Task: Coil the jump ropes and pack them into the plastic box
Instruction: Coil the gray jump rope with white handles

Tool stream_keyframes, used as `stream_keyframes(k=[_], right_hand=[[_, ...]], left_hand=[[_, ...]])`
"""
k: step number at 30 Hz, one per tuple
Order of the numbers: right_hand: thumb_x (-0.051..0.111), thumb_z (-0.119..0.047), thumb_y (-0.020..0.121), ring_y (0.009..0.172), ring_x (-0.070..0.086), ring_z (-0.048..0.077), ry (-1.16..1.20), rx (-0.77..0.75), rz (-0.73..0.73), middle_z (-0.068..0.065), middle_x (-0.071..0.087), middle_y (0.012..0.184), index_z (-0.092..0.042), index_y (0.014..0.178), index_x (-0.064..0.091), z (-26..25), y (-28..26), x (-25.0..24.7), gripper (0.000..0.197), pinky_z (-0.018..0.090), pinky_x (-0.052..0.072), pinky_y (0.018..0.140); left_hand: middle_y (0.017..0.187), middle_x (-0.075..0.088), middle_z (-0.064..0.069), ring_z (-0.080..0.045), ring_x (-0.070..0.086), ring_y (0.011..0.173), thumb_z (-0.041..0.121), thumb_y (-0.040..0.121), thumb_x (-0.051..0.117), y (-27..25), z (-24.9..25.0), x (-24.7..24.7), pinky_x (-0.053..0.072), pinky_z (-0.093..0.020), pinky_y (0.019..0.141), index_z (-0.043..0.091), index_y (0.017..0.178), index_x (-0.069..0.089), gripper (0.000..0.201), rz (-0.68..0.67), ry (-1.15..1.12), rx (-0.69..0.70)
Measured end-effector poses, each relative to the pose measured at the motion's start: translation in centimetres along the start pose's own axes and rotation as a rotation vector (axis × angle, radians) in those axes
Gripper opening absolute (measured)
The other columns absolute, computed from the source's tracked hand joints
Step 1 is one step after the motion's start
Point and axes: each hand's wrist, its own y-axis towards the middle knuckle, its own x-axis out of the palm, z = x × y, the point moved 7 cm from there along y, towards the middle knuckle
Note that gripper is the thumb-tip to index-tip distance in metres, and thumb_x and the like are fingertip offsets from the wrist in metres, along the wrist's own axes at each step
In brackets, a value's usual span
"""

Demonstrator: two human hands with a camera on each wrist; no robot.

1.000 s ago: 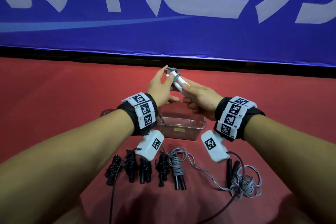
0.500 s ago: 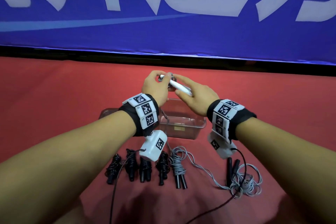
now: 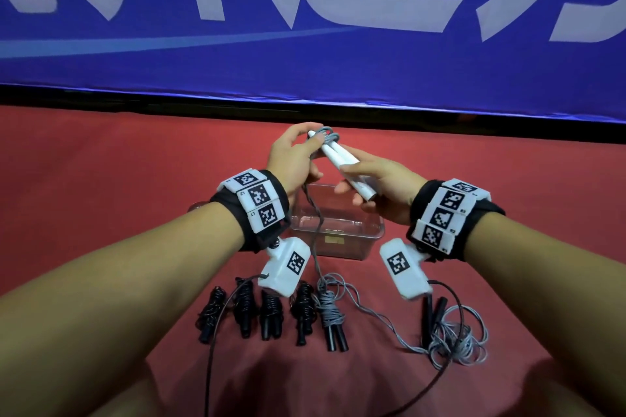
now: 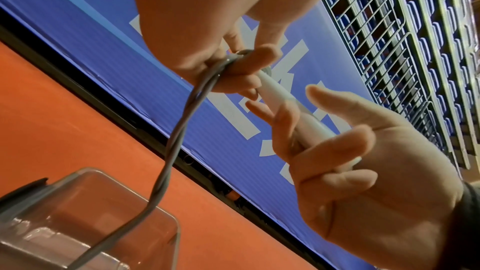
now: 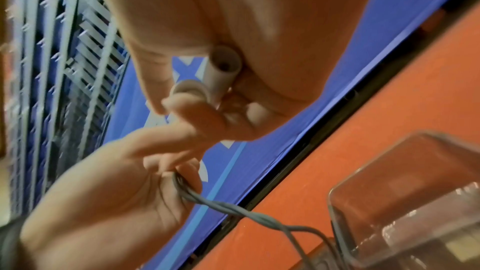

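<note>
My right hand (image 3: 371, 186) grips two white jump-rope handles (image 3: 342, 162) held side by side above the clear plastic box (image 3: 338, 234). Their hollow ends (image 5: 223, 65) show in the right wrist view. My left hand (image 3: 298, 152) pinches the grey cord (image 4: 182, 122) at the handles' far tip, where a turn lies around them. The doubled cord (image 3: 315, 240) hangs past the box down to the red cloth. In the left wrist view the handles (image 4: 280, 98) run from my left fingers into my right palm (image 4: 363, 171).
Several coiled black ropes (image 3: 257, 311) and one coiled grey rope with black handles (image 3: 330, 318) lie in a row near me. A loose grey rope with black handles (image 3: 454, 342) lies at the right. A blue banner (image 3: 305, 27) stands behind the red table.
My left hand has swung over the handles' tip and back, laying the grey cord around it. My right hand turned the handles and now holds them tilted up again.
</note>
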Motion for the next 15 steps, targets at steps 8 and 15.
stream_keyframes(k=[8, 15], right_hand=[[0.056, 0.0, 0.096, 0.056, 0.046, 0.013, -0.105, -0.173, 0.192, 0.007, 0.052, 0.08, -0.033, 0.146, 0.048, -0.3, 1.3, -0.8, 0.06, 0.02, 0.032, 0.04], [0.056, 0.0, 0.096, 0.052, 0.045, 0.011, -0.358, -0.248, 0.263, -0.01, 0.056, 0.067, -0.041, 0.144, 0.047, -0.8, 1.3, -1.7, 0.064, 0.02, 0.038, 0.045]], left_hand=[[0.061, 0.065, 0.007, -0.01, 0.049, 0.037, 0.018, 0.103, 0.057, 0.2, 0.2, 0.1, 0.048, -0.026, 0.045, 0.025, 0.14, 0.059, 0.038, -0.009, 0.216, 0.069], [0.106, 0.076, -0.009, -0.013, 0.076, 0.086, 0.01, 0.102, 0.055, 0.1, 0.3, 0.0, 0.037, -0.017, 0.038, 0.02, 0.135, 0.064, 0.035, 0.02, 0.223, 0.096]])
